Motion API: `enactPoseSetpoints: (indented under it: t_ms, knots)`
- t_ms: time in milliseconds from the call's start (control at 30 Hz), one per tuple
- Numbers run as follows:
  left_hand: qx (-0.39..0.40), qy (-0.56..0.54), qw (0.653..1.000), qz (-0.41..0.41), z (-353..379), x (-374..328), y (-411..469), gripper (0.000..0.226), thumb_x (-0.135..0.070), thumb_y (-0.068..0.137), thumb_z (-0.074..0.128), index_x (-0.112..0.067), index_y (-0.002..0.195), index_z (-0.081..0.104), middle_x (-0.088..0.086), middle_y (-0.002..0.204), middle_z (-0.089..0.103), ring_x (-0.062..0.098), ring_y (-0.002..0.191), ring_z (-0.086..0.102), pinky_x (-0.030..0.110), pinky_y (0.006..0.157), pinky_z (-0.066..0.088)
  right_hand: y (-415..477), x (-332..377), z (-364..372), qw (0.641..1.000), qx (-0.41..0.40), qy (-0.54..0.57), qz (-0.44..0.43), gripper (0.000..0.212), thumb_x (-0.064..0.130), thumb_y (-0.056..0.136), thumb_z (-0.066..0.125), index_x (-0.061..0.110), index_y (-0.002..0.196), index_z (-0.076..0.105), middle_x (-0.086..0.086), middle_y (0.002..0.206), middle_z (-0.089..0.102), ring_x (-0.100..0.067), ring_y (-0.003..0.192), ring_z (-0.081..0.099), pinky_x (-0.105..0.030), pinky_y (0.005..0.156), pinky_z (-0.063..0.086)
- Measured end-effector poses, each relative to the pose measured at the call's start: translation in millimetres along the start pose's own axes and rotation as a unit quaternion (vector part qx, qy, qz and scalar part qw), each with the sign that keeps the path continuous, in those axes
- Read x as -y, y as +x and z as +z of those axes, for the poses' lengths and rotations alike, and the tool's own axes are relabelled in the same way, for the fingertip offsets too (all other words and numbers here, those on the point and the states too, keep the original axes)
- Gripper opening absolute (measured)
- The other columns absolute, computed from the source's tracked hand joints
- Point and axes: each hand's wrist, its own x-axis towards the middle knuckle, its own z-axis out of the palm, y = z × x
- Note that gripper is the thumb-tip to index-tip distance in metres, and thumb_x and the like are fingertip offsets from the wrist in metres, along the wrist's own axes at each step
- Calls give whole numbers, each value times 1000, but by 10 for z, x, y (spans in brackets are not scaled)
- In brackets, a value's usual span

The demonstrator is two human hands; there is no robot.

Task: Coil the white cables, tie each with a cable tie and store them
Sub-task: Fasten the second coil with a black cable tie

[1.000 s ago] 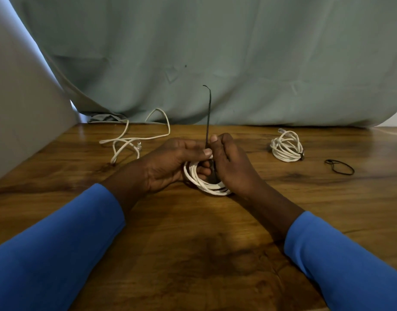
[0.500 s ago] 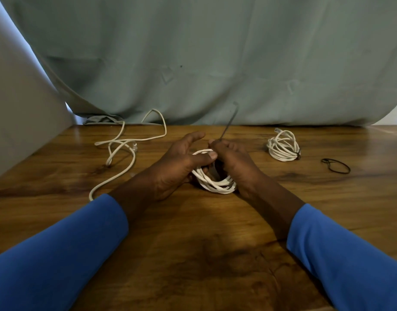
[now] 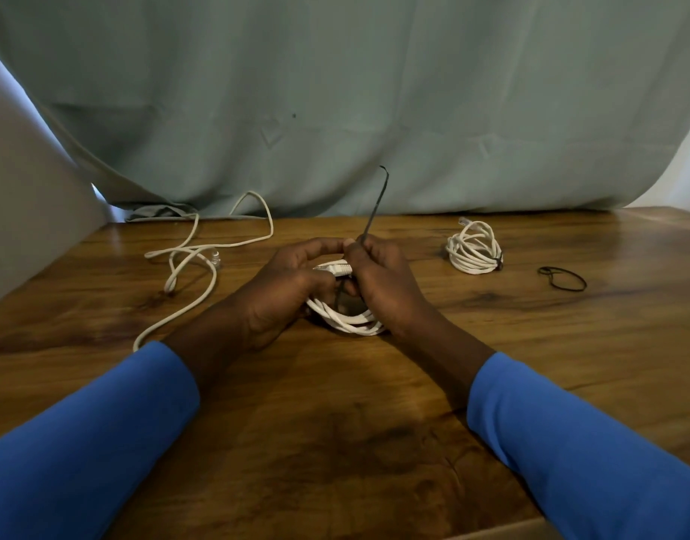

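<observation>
A coiled white cable (image 3: 349, 319) rests on the wooden table (image 3: 335, 422) between my hands. My left hand (image 3: 285, 290) grips its left side, thumb and fingers near a white plug end (image 3: 335, 268). My right hand (image 3: 386, 284) pinches a black cable tie (image 3: 374, 204), whose tail sticks up and leans right with a bent tip. The tie's lower part runs down through the coil, mostly hidden by my fingers. A second coiled white cable (image 3: 472, 249), bound with a dark tie, lies at the right. A loose white cable (image 3: 203, 259) sprawls at the left.
A spare black cable tie (image 3: 561, 278) looped into an oval lies at the far right. A grey-green cloth (image 3: 335, 103) hangs behind the table's back edge. A pale panel (image 3: 28, 212) stands along the left side. My blue sleeves cover the near table.
The tie's tail swung from upright to a blurred tilt and now stands up again, leaning right. My hands rose slightly over the coil. The view shifted a little.
</observation>
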Motion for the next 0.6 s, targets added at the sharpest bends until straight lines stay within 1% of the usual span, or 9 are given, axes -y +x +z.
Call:
enactPoseSetpoints:
  t_ms: [67, 133, 200, 233, 300, 333, 400, 500, 600]
  knots:
    - [-2, 11, 1000, -3, 11, -3, 7, 66, 16, 75, 55, -20, 128, 66, 17, 74, 73, 24, 64, 68, 37, 71, 55, 5, -19, 16, 1000, -5, -21, -14, 28, 31, 108, 51, 15, 90, 66, -6, 72, 68, -27, 71, 70, -58, 73, 61]
    - [1, 8, 1000, -4, 24, -9, -1, 70, 26, 78, 53, -18, 132, 63, 15, 72, 72, 20, 60, 67, 33, 64, 57, 10, -28, 19, 999, -9, -29, -30, 28, 34, 107, 51, 16, 93, 67, -18, 81, 71, -39, 78, 72, -63, 74, 59]
    - [10, 4, 1000, 1, 31, 1, -8, 76, 29, 75, 62, -18, 134, 62, 20, 81, 73, 25, 70, 72, 37, 71, 61, 20, -29, 5, 999, -10, -30, -37, 28, 32, 108, 51, 14, 95, 66, -25, 82, 69, -40, 71, 69, -54, 66, 58]
    - [14, 8, 1000, 9, 31, 8, -10, 77, 28, 73, 67, -18, 134, 62, 21, 87, 74, 28, 77, 74, 40, 76, 62, 29, -37, -6, 999, -10, -31, -38, 27, 30, 109, 50, 13, 93, 65, -22, 74, 67, -32, 63, 66, -47, 61, 54]
    - [20, 39, 999, 29, 26, 12, -15, 78, 25, 71, 74, -18, 135, 60, 23, 94, 76, 32, 86, 75, 45, 83, 61, 43, -61, -25, 999, -7, -30, -38, 29, 28, 109, 51, 12, 88, 62, -7, 61, 60, -16, 54, 57, -34, 55, 46]
    - [19, 58, 997, 39, 19, 13, -19, 78, 23, 71, 77, -18, 135, 59, 24, 96, 76, 32, 87, 75, 46, 85, 60, 52, -72, -28, 999, -6, -29, -38, 29, 27, 109, 51, 12, 87, 61, -3, 58, 58, -13, 51, 54, -31, 54, 43]
    - [18, 89, 994, 55, 7, 13, -26, 77, 19, 73, 80, -19, 136, 58, 22, 99, 77, 29, 88, 75, 47, 85, 60, 60, -81, -28, 999, -2, -21, -35, 30, 27, 109, 50, 10, 87, 61, -1, 58, 58, -12, 50, 54, -30, 53, 43]
    - [7, 111, 992, 64, 17, 4, -35, 74, 12, 73, 85, -19, 134, 58, 15, 98, 79, 24, 86, 76, 39, 80, 62, 53, -75, -24, 999, 6, -8, -32, 30, 26, 110, 50, 11, 87, 63, -3, 60, 61, -12, 54, 58, -29, 53, 47]
    - [-5, 52, 998, 41, 7, -10, -10, 71, 8, 70, 88, -18, 131, 62, 21, 102, 78, 37, 94, 76, 50, 89, 61, 64, -76, -17, 999, 5, -14, -52, 30, 26, 109, 50, 5, 94, 66, -19, 73, 65, -21, 67, 64, -42, 63, 52]
